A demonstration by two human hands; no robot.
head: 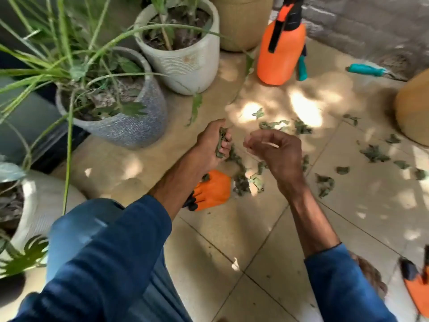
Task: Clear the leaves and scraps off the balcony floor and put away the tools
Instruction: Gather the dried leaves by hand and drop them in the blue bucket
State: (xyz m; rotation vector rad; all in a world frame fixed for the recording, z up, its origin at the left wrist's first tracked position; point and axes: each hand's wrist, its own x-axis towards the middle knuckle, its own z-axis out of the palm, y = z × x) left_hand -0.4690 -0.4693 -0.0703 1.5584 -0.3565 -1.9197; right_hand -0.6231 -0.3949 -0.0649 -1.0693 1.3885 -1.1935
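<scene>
My left hand (212,145) hovers above the tiled floor (232,233) and grips a bunch of dry green leaves (221,145). My right hand (276,152) is just to its right, fingers loosely curled, with nothing visible in them. More leaves lie under both hands (246,180) and are scattered to the right (373,154). An orange work glove (213,191) lies on the floor below my left wrist. An orange pressure sprayer (281,49) stands at the back. A teal-handled tool (369,70) lies to its right, and another teal handle (302,68) shows behind the sprayer.
A grey textured pot (130,122) and a white ribbed pot (185,63) with plants stand at the left and back. A white pot (41,205) is at the near left, a tan pot (413,108) at the right edge. A second orange glove (417,289) lies at the lower right.
</scene>
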